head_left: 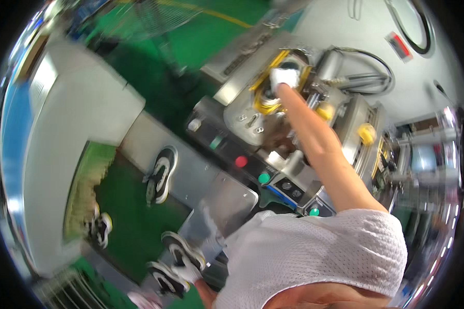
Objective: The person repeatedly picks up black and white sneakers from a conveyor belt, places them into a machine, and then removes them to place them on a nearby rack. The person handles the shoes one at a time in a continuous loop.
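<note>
My right hand (284, 78), in a white glove, reaches far forward into a metal machine. It looks closed on a dark shoe (290, 65) that sits between yellow pads (266, 107). Down at the lower left is my gloved left hand (187, 271), against two black-and-white shoes: one shoe (183, 251) just beyond it and another shoe (166, 279) on its left. Motion smears its fingers, so I cannot make out whether it grips either one. Another black-and-white shoe (162, 174) rests on the grey metal surface between the machine and the opening.
Red button (241, 161) and green button (264, 178) line the machine's front panel (288, 188). Yellow knobs (366, 134) and black hoses stand at its right. Left, a pale housing (82, 98) has a bristle-fringed opening (90, 185), with a shoe (102, 230) near it. A fan (149, 18) stands beyond.
</note>
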`<action>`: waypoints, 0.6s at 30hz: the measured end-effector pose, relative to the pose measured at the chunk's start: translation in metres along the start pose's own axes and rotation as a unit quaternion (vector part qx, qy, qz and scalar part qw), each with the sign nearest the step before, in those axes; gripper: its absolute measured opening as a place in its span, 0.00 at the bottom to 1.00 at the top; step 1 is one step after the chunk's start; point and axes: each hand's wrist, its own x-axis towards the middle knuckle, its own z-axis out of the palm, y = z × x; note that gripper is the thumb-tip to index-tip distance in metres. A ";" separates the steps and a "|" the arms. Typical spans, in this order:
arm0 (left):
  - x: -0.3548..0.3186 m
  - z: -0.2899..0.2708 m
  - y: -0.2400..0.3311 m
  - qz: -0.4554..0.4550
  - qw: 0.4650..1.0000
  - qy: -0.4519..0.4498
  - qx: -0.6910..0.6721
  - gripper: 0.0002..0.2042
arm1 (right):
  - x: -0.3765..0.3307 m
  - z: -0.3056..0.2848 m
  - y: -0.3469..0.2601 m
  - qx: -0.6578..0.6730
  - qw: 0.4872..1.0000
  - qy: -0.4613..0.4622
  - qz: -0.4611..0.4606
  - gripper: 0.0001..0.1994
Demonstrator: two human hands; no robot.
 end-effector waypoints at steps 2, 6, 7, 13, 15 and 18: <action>-0.001 -0.004 0.017 -0.033 0.999 0.017 -0.034 0.31 | -0.017 -0.013 -0.019 -0.346 0.873 -0.144 -0.313 0.20; 0.025 0.017 -0.024 -0.022 0.997 0.068 -0.012 0.34 | 0.070 -0.018 0.011 -0.233 0.914 -0.173 -0.285 0.23; 0.010 0.009 -0.030 -0.074 0.995 0.064 -0.017 0.34 | 0.059 -0.010 0.016 -0.061 0.955 -0.249 -0.149 0.30; -0.036 0.015 -0.061 -0.110 0.989 0.102 0.012 0.32 | -0.111 -0.126 0.034 0.232 0.871 -0.233 -0.365 0.45; -0.031 -0.001 -0.047 -0.100 0.993 0.046 -0.040 0.31 | -0.241 -0.205 0.081 0.175 0.833 -0.198 -0.485 0.44; -0.013 -0.023 -0.067 -0.064 0.981 -0.120 -0.141 0.38 | -0.308 -0.177 0.193 0.005 0.785 -0.230 -0.575 0.47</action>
